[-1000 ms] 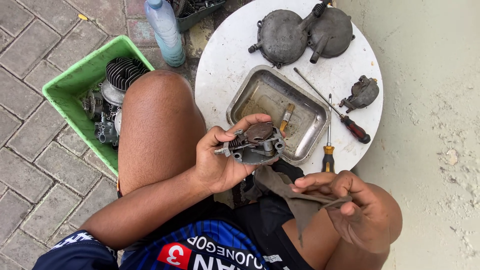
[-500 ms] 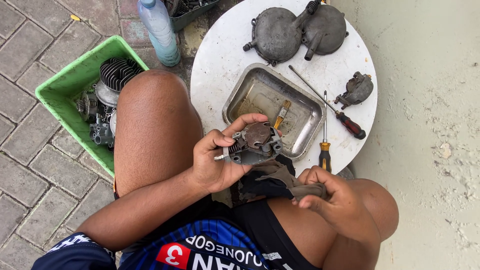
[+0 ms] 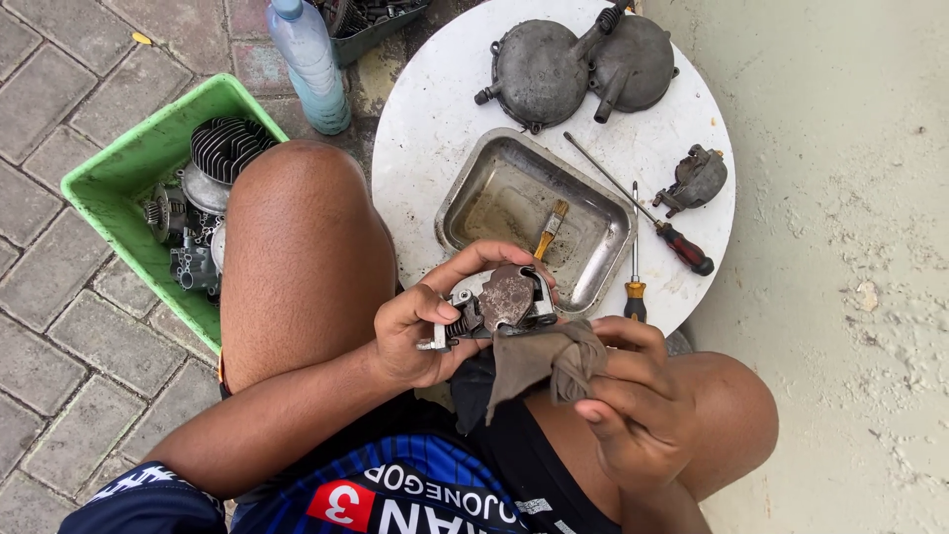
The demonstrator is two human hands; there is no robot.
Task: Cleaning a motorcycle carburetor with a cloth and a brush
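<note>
A seated person's left hand (image 3: 420, 331) grips a small metal engine part (image 3: 499, 302) above the lap while the right hand (image 3: 628, 396) presses a bunched brown rag (image 3: 544, 361) against it — wiping apparently under way — beside a round white table (image 3: 425, 129).

Metal tray (image 3: 465, 203), two screwdrivers (image 3: 641, 213) and engine covers (image 3: 583, 64) crowd the round white table (image 3: 415, 129); only its left edge lies bare, a plastic bottle (image 3: 308, 64) standing just beside.

The round white table (image 3: 425, 138) carries a metal tray (image 3: 465, 198), two engine covers (image 3: 583, 69) (grey), two screwdrivers (image 3: 638, 213).
</note>
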